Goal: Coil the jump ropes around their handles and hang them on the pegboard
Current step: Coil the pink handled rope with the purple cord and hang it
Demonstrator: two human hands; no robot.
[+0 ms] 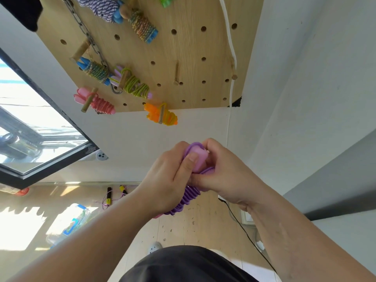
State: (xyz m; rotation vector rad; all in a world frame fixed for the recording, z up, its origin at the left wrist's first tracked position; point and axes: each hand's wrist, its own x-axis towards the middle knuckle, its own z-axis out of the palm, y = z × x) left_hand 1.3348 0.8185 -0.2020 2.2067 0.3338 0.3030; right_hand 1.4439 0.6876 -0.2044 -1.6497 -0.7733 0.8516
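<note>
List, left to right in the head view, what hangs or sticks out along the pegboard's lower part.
pink rope bundle, green rope on lilac handles, orange rope bundle, bare wooden peg, white cord

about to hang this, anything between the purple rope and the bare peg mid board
Nothing visible does: the purple rope is held below the pegboard, with open wall and board up to the bare peg.

A: What sort of place?
B: Home rm, prob. — wooden pegboard point(189, 58) on white wall point(183, 129), sunlit window point(30, 129), pale wood floor point(193, 228), wall socket point(247, 217), plastic storage box point(69, 222).
</note>
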